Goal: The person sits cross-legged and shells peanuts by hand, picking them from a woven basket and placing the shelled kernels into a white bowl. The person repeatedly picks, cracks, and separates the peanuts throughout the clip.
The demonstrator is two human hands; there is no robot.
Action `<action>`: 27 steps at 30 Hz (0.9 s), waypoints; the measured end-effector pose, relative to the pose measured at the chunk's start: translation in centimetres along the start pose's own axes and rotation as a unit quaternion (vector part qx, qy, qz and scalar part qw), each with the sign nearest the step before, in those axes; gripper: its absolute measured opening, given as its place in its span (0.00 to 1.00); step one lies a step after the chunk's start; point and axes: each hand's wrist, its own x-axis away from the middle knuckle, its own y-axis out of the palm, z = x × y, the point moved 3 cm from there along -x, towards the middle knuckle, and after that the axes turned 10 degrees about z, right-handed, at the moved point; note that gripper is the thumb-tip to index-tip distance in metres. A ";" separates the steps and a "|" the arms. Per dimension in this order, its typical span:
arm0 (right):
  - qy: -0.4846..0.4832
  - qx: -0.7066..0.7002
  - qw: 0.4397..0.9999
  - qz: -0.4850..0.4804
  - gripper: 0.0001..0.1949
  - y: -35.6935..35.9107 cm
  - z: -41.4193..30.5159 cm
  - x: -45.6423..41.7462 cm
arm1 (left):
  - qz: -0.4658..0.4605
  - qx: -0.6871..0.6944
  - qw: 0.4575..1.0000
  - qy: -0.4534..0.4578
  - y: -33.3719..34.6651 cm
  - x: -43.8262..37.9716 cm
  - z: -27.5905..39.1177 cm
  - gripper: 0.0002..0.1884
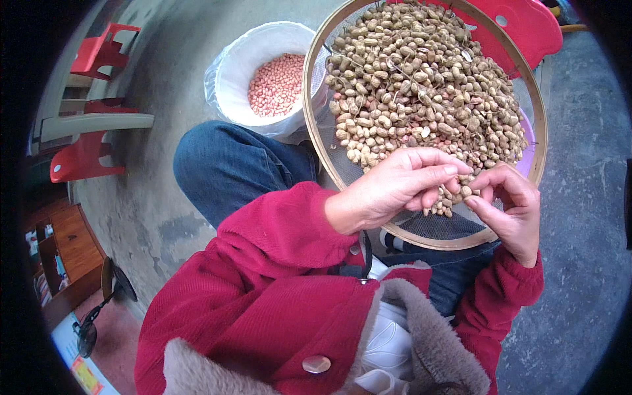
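Note:
Both my hands are over the near side of a round wooden-rimmed mesh sieve [424, 243]. A large heap of unshelled peanuts [419, 74] fills most of it. My right hand [513, 207] pinches what looks like a peanut pod [466, 191] between thumb and forefinger. Close beside it, my left hand [410, 185] has its thumb against the forefinger and the other fingers curled; whether it holds anything is hidden. A few reddish kernels and bits of stem lie among the pods.
Left of the sieve stands a bin lined with a clear plastic bag [232, 84], holding shelled pink peanut kernels [276, 86]. A red plastic chair [535, 29] is behind the sieve. My jeans-clad knee [217, 158] lies below the bin. More red stools [86, 158] and a wooden cabinet [79, 242] are far left.

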 end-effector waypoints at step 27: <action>-0.063 -0.091 0.990 0.093 0.12 2.9 0.5 -0.3 | 0.015 0.006 1.000 0.020 0.0 0.1 0.6 0.13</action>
